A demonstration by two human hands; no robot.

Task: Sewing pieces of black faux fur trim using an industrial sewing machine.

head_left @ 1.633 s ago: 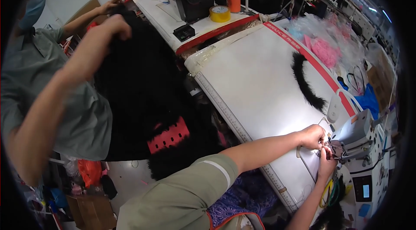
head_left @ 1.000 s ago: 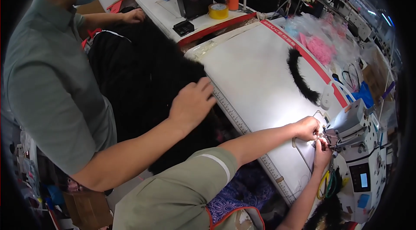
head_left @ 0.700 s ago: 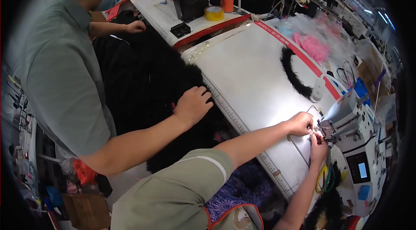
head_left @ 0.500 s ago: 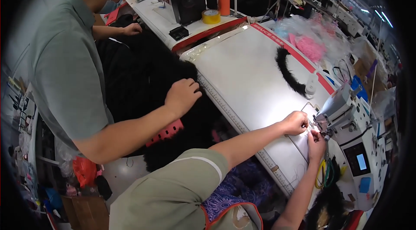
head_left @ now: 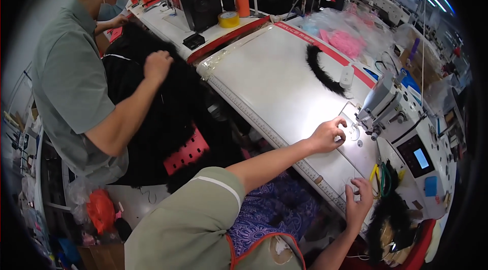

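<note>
On the white sewing table (head_left: 254, 92), my left hand (head_left: 328, 135) is beside the lit needle plate (head_left: 354, 130) of a sewing machine (head_left: 389, 102). Its thumb and index finger curve apart, with nothing visible between them. Nearer to me, my right hand (head_left: 359, 200) hovers over the table's front part, fingers bent but apart. Faint thread-like lines show near its fingertips; whether it touches them is too fine to tell. Yellow and green looped handles (head_left: 381, 181) lie just right of that hand. A curved strip of black fur (head_left: 320, 71) rests toward the far side.
At left a masked co-worker (head_left: 76, 77) handles a large black furry piece (head_left: 147, 77). Yellow tape (head_left: 229, 19) and a black box-shaped device (head_left: 201, 8) stand on the table behind. More black fur (head_left: 389, 224) lies beside the machine. Pink material (head_left: 345, 42) and clear plastic are piled beyond.
My hands have parted from under the machine head: the left drew back slightly, the right came down toward me. The co-worker's near hand moved away from the table edge, lifting the black furry piece.
</note>
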